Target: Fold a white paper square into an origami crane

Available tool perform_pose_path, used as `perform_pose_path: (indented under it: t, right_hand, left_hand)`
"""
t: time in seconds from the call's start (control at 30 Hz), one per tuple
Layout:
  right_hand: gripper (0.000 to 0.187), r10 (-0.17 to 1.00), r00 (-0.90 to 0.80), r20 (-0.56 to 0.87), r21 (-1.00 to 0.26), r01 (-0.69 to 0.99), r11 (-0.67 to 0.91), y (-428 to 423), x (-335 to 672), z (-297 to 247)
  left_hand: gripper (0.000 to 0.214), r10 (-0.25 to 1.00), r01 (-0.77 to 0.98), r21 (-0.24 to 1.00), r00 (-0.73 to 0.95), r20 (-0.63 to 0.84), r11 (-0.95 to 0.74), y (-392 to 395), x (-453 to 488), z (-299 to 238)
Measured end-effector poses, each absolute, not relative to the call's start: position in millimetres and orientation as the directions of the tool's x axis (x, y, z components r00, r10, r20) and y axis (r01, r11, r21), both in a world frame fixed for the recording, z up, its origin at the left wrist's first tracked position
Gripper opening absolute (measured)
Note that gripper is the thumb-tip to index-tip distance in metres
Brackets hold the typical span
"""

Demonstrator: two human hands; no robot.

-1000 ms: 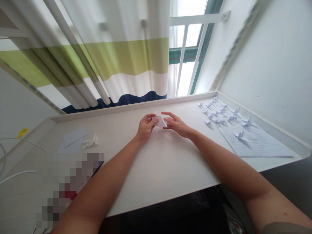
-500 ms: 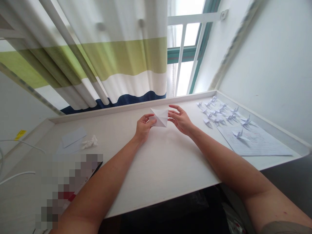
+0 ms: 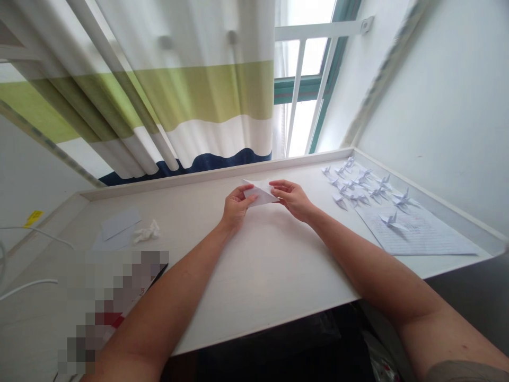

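A small folded piece of white paper [image 3: 260,192] is held between both hands just above the middle of the white table [image 3: 254,276]. My left hand [image 3: 235,208] pinches its left end with fingers curled. Fingers of my right hand [image 3: 292,199] are closed on its right end. Several finished white paper cranes [image 3: 360,185] stand in a group at the far right of the table, a short reach from my right hand.
A lined sheet [image 3: 413,233] with one crane [image 3: 392,220] on it lies at the right. White paper sheets [image 3: 117,225] and a crumpled scrap [image 3: 147,232] lie at the left, near a pixelated object [image 3: 107,302] and white cables [image 3: 24,254]. A striped curtain [image 3: 167,95] and window are behind.
The paper was opened up and raised half a second ago; now it is flattened lower between both hands, and my right hand has closed in on it.
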State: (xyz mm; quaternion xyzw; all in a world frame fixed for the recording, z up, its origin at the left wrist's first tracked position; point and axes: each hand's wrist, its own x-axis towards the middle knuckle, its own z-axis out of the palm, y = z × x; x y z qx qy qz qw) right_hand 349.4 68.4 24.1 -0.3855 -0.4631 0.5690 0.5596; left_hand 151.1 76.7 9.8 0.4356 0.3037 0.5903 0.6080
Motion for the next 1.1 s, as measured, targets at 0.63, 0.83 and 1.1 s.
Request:
perform_pose_path:
  t: [0.63, 0.83, 1.1]
  right_hand:
    - [0.040, 0.994, -0.074, 0.086, -0.973, -0.221, 0.067, 69.0, 348.8, 21.6]
    - [0.043, 0.987, -0.119, 0.112, -0.973, -0.217, 0.084, 65.4, 347.4, 24.0]
    - [0.044, 0.990, -0.035, 0.137, -0.961, -0.247, 0.124, 68.1, 349.2, 27.1]
  left_hand:
    - [0.056, 0.983, -0.445, 0.888, 0.078, 0.169, -0.117, 77.7, 152.2, 9.8]
    - [0.049, 0.986, -0.475, 0.878, 0.118, 0.119, -0.049, 75.9, 151.7, 13.7]
    - [0.048, 0.985, -0.440, 0.897, 0.131, 0.117, -0.048, 74.1, 152.4, 14.1]
